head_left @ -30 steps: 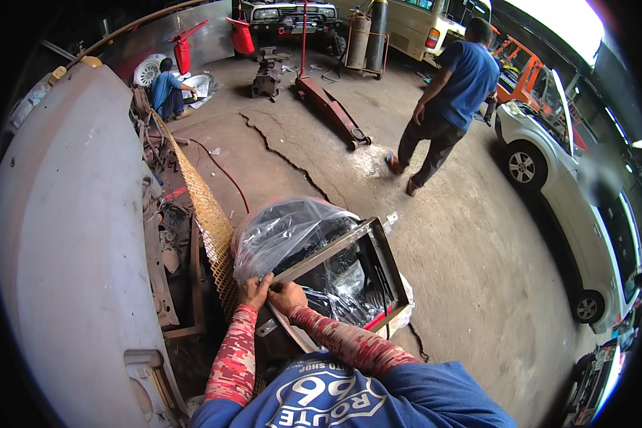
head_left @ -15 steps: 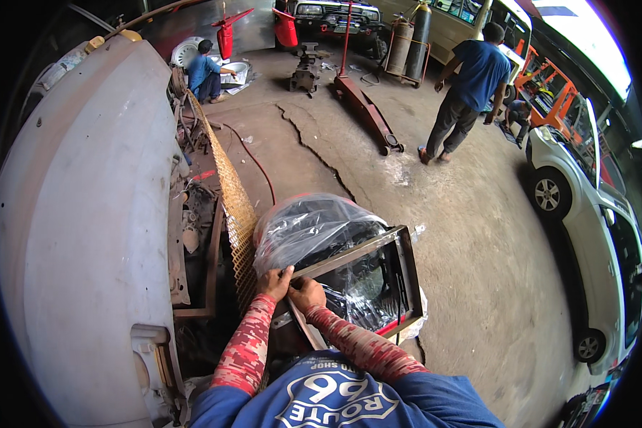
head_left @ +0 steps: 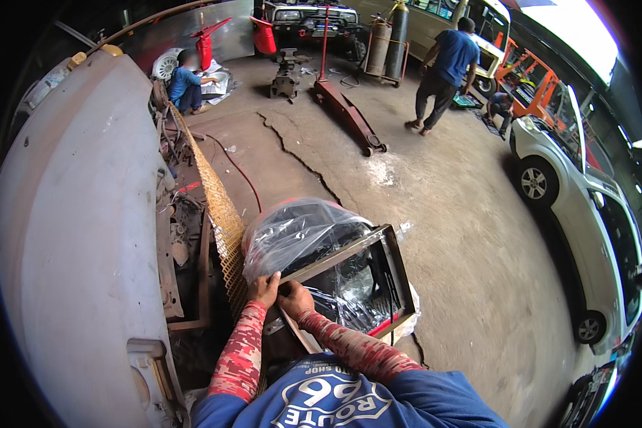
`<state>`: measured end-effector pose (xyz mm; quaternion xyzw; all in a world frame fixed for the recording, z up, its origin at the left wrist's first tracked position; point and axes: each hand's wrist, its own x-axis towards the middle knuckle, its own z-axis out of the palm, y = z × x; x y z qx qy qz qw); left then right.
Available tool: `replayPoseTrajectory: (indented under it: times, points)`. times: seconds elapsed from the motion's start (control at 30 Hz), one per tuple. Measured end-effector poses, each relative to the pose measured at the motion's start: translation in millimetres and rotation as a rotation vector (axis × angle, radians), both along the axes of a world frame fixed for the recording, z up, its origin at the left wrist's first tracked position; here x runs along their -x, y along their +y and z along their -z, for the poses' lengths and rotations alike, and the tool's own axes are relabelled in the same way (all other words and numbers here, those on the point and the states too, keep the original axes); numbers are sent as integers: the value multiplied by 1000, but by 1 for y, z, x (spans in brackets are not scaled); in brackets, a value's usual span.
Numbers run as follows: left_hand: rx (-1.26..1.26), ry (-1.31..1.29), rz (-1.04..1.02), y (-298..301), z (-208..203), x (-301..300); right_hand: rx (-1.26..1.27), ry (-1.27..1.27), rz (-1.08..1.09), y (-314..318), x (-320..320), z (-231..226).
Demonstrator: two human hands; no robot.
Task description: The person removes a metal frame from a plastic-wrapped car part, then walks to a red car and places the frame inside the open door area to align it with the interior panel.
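A rectangular metal frame [head_left: 335,262] leans tilted over a rounded, red-edged object wrapped in clear plastic [head_left: 285,232]. Both my hands are at its left corner. My left hand [head_left: 264,289] is closed there, thumb up along the outer side of the bar. Close beside it, almost touching, my right hand [head_left: 297,299] has its fingers curled round the corner from inside the frame. The fingertips of both are partly hidden, and any small item between them does not show. A dark cord hangs along the frame's right side.
A yellowish expanded-metal mesh strip [head_left: 221,214] stands just left, beside a large pale grey vehicle panel [head_left: 85,235]. Ahead are a red floor jack [head_left: 346,118] and gas cylinders [head_left: 389,46]. A white car [head_left: 581,228] is at right. A person [head_left: 446,71] walks; others crouch farther off.
The walking person has gone farther away, toward the back. My view has shifted slightly, so the scene sits a little farther left. Both hands stay at the same frame corner.
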<state>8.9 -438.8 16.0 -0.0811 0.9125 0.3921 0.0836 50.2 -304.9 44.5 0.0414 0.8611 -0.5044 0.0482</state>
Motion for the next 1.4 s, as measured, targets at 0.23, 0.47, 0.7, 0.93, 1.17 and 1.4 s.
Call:
replayPoseTrajectory:
  times: [0.23, 0.47, 0.7, 0.93, 1.17, 1.4]
  points:
    - [-37, 40, 10, -1, 2, 1, -58, -139, 98, 0, -1, -2]
    - [-94, 92, 8, 2, 2, 2, -88, -178, 29, -2, -3, -8]
    - [-93, 85, 32, -3, 6, 1, 40, -53, 47, -2, -6, -3]
    - [-125, 108, 63, -5, 19, 7, -63, -367, 40, 0, 4, -12]
    - [-138, 134, 47, -2, 13, 4, -7, -165, 93, -3, -3, -16]
    - [-173, 126, 73, -4, 12, 5, 135, -140, 114, -1, -2, -4]
